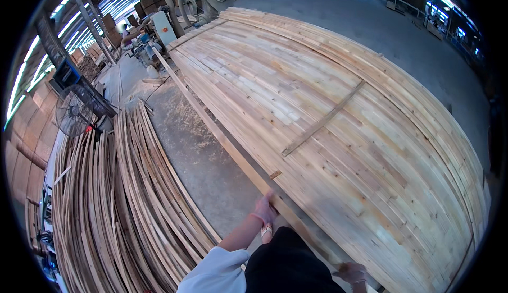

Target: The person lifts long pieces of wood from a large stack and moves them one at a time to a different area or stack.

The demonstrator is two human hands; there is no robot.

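A long, narrow wooden strip (235,155) runs from the machine at the far left back toward my body. My left hand (265,208) is closed around it, in front of my legs. Close to the strip's near part, at the lower right, is my right hand (352,273). It is blurred, and its fingers are too smeared to show whether they grip the strip. Just right of the strip lies a wide, low stack of pale wooden boards (328,171), its edge running almost alongside.
A loose crosspiece (324,118) lies across the stack. Many long strips (127,203) lie bundled on the floor to the left, near a standing fan (74,112). Sawdust (188,118) covers part of the floor. A person (127,36) is by the far machine (163,27).
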